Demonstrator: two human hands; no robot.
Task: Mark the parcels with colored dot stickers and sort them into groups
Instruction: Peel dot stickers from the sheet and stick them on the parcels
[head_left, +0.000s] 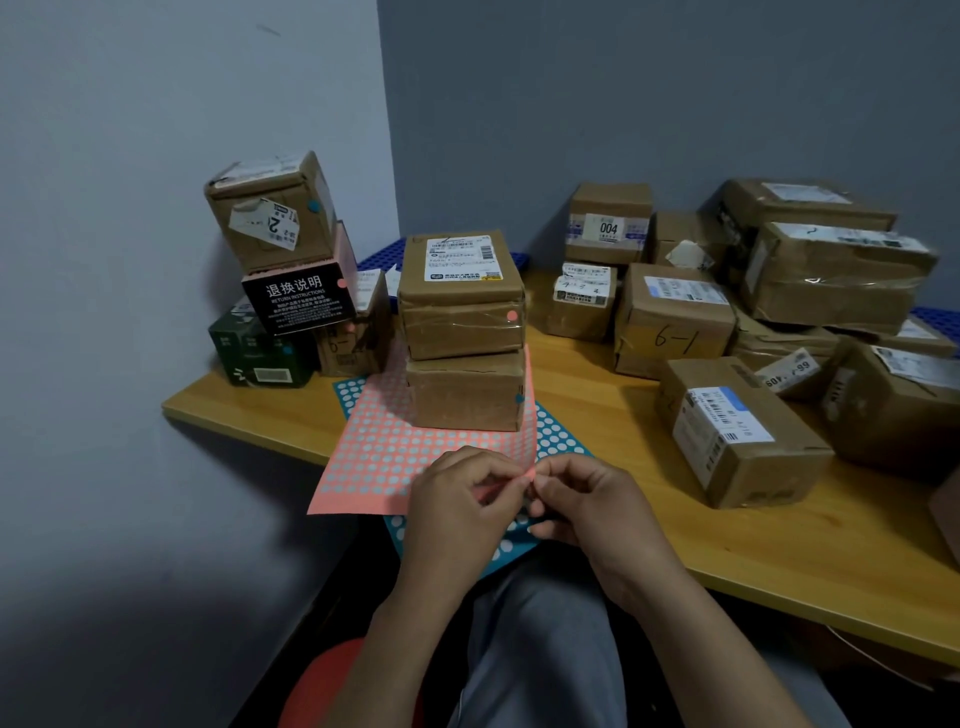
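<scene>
While stickers are peeled: both hands are pinched on the pink dot-sticker sheet (415, 457) corner, left hand (462, 499), right hand (582, 504).
Done: left brown cardboard parcels (462, 322) are dotted.
Left: right unmarked parcel pile (753, 312) is untouched.

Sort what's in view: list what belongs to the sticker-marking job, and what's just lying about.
In the job:
pink sticker sheet
blue sticker sheet
left hand
right hand
two stacked parcels
unmarked parcel pile

Just there:
wooden table
orange stool
</scene>
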